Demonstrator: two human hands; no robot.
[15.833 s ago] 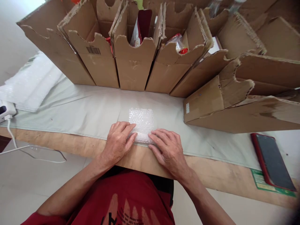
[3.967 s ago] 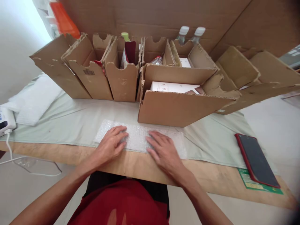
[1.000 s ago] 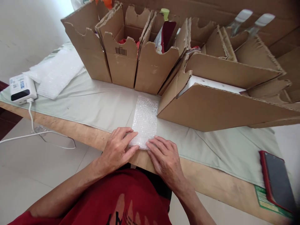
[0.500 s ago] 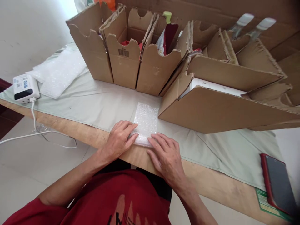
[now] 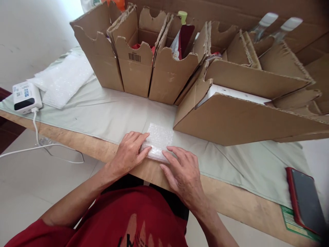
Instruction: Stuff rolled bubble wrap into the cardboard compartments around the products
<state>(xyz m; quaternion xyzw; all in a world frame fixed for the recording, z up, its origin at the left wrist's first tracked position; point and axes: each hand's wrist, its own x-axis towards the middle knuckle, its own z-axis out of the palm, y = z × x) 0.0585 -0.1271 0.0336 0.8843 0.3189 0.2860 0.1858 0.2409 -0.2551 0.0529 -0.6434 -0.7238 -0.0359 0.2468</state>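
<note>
A short roll of clear bubble wrap lies on the pale green cloth at the table's near edge. My left hand presses on its near left end, fingers bent over the rolled edge. Its near right end is under my right hand, whose fingers are curled against the wrap. Whatever sits inside the roll is hidden.
A row of open cardboard boxes stands behind the wrap. A long low box holding a white carton sits just right. A stack of bubble wrap and a white device with a cable lie far left. A red-cased phone lies at right.
The flat strip of bubble wrap has grown shorter as my hands rolled its near end away from me. My hands moved slightly forward with it.
</note>
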